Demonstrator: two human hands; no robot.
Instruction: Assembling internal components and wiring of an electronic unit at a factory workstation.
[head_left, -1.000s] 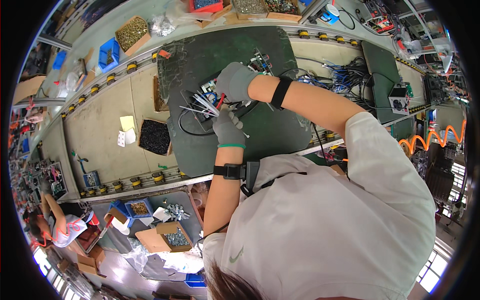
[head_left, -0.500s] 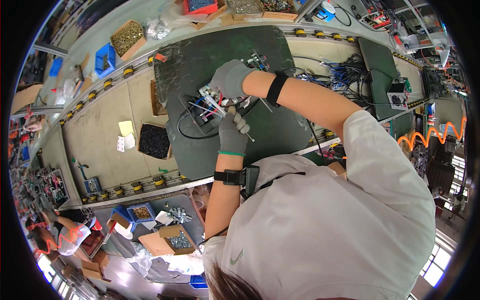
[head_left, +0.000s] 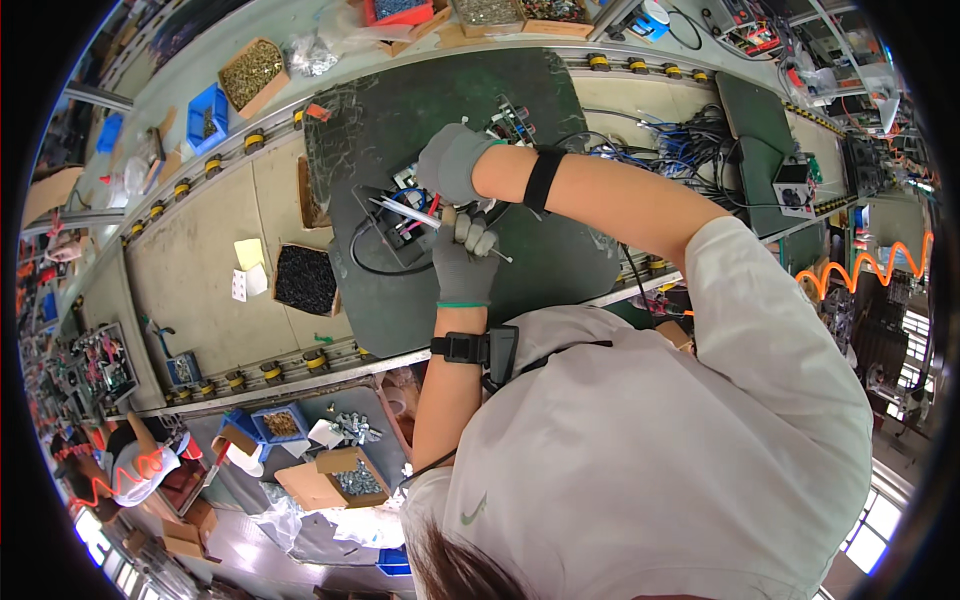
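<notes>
My left hand, in a grey glove, is closed around several thin white strips that look like cable ties. One narrow end sticks out past its fingers on the right. Just beyond, my gloved right hand bends over a wired assembly with red, blue and white wires and a dark bracket. Its fingers are hidden beneath the glove's back; a small white tip shows beyond it. A part with coloured connectors lies past the right hand. A black cable loops from the assembly on the dark green board.
A box of small black parts and yellow and white papers lie left of the board. A bundle of dark and blue cables is at the right. Roller rails border the line; bins of screws stand behind.
The white strips in my left hand have swung outward to the left over the assembly. My right hand has shifted slightly left. The green board has slid slightly left.
</notes>
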